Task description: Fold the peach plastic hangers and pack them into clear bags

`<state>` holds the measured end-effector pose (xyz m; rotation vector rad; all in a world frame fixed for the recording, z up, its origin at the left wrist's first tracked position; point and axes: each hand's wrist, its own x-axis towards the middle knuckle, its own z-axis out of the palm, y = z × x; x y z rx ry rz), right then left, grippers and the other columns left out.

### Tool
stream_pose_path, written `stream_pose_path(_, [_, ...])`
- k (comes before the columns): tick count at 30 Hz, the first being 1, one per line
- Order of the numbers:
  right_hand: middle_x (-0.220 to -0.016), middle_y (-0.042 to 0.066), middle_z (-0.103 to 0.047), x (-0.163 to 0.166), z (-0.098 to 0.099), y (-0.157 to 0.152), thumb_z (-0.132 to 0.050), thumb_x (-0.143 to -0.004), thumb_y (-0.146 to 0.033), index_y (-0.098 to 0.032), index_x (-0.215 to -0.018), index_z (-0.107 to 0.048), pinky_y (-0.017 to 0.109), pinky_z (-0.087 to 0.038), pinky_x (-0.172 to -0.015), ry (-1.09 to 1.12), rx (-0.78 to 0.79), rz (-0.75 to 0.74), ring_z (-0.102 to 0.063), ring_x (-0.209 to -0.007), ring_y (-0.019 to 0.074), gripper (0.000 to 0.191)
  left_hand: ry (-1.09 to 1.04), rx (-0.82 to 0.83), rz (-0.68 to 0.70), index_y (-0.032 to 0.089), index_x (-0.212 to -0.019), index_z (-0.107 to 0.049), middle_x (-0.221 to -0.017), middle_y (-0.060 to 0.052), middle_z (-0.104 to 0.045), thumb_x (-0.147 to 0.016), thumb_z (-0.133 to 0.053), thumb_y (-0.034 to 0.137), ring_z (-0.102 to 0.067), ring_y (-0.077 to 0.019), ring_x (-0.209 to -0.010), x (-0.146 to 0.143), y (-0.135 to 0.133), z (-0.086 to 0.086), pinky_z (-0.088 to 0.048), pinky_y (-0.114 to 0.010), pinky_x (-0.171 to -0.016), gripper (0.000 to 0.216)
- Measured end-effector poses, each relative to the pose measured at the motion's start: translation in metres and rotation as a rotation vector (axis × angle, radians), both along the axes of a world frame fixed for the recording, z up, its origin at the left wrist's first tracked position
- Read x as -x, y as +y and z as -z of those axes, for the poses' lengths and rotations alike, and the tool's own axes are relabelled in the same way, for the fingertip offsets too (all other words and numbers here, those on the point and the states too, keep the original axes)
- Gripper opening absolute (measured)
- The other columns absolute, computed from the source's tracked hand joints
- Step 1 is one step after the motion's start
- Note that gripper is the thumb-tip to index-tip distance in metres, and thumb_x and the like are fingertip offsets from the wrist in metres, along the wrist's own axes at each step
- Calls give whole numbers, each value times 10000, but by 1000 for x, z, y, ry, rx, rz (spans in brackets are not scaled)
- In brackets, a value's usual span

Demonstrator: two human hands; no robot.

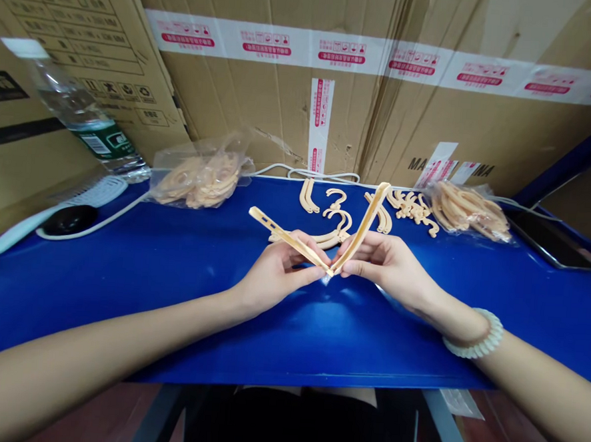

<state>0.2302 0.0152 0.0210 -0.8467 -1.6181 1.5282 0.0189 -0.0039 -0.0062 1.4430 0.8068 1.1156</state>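
- The left hand (282, 273) was pinched shut, thumb against fingers, on the lower end of a slotted strip (290, 240), in front of the upright tape (320, 126) on the cardboard (262, 112).
- The right hand (395, 267) had its thumb and fingertips closed on the lower end of a curved strip (361, 232), in front and to the right of that tape; a beaded bracelet (493, 333) circled its wrist.
- The two pale strips met at their lower ends, just right of the tape's line, and spread upward in a V above the blue bench (317, 359).
- Whether their ends were locked or only touching could not be told; something small and shiny showed beneath the joint, too small to make out.
- Right of the tape, beyond the hands, lay a cluster of small hooked pieces (411, 207), then a bag of curved pieces (469, 208) and a dark flat device (549, 240).
- Left of the tape sat another bag of pale pieces (202, 178); farther left were a water bottle (105, 139) and a hairbrush (35, 223).
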Motion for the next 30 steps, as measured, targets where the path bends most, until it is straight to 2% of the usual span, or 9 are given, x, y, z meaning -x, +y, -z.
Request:
stream_pose_path(4, [-856,30,-791,1,3,0,-875,-699,-240,-178,-890,-698,365,-614,-855,1,-7,20,-765,-815,196,268,-24,58,-4,173,-915,-603,-992,-60,-772,-771,-797,226,-741,-229,-981,0,0,2,-566,-401,-967,247])
stream_pose_path(8, [-847,29,-792,3,5,-2,-894,-672,-259,-184,-878,-700,371,-620,-854,10,4,48,-770,-806,203,293,-21,79,-26,165,-969,-610,-1036,-92,-782,-769,-807,245,-743,-253,-1018,1,0,5,-569,-419,-975,292])
stream_pose_path(12, [-879,35,-795,2,3,-4,-910,-642,-254,-181,-847,-708,384,-616,-889,-7,6,58,-772,-822,206,297,-29,78,-32,161,-989,-614,-1017,-90,-786,-765,-814,233,-750,-253,-1002,2,0,5,-585,-407,-949,309])
stream_pose_path(17, [-818,22,-788,3,1,-7,-933,-603,-284,-183,-807,-705,396,-625,-877,-1,13,46,-772,-798,214,322,-54,69,-20,164,-910,-610,-976,-74,-789,-761,-814,221,-761,-239,-957,2,-1,4,-597,-390,-929,259])
stream_pose_path(21, [-829,18,-786,5,0,-9,-928,-611,-294,-187,-790,-702,400,-626,-882,-17,1,69,-770,-811,210,307,-70,90,-31,169,-947,-602,-976,-69,-794,-739,-825,209,-765,-231,-939,2,-1,4,-597,-391,-937,307])
stream_pose_path(30, [-830,21,-794,8,2,-14,-926,-612,-291,-196,-740,-675,352,-646,-805,-20,-15,138,-764,-755,192,297,-68,80,-76,177,-855,-596,-864,-29,-770,-709,-815,181,-758,-204,-855,0,-3,2,-614,-356,-857,263])
